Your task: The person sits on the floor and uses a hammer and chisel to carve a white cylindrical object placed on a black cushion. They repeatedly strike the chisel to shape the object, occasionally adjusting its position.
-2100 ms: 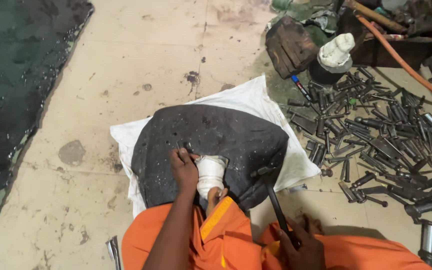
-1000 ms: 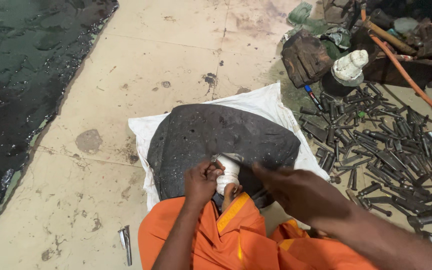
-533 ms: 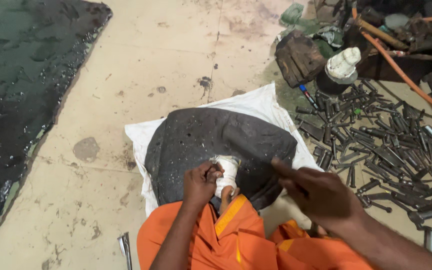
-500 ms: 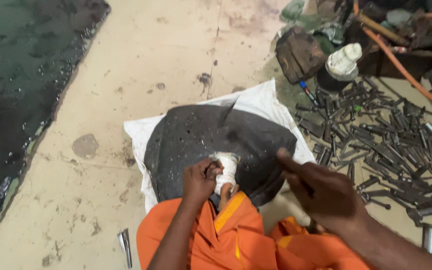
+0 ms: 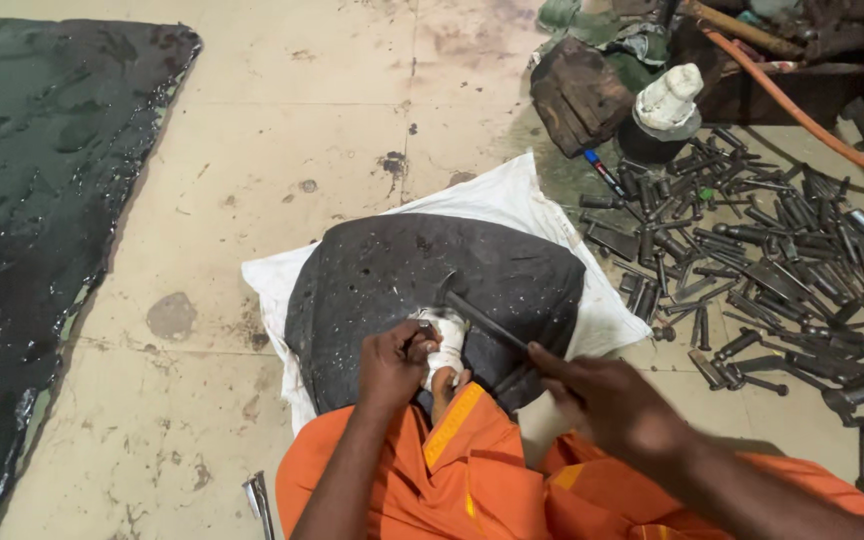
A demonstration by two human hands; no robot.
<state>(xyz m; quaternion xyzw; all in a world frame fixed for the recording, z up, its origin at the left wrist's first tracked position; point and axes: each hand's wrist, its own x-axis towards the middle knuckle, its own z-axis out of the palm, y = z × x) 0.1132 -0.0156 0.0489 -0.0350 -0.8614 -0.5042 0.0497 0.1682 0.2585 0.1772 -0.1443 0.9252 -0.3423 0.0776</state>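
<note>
The right hand [image 5: 607,400] is gripping a hammer [image 5: 477,312], its handle slanting up-left so the head hangs just above the white-wrapped piece [image 5: 444,340] that the left hand [image 5: 392,362] is pinching on the dark rubber sheet [image 5: 432,280], near its closest edge.

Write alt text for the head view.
Right hand holds a hammer over a white-wrapped piece steadied by the left hand on a dark stone slab over white sacking. Loose metal bolts litter the floor at right.
</note>
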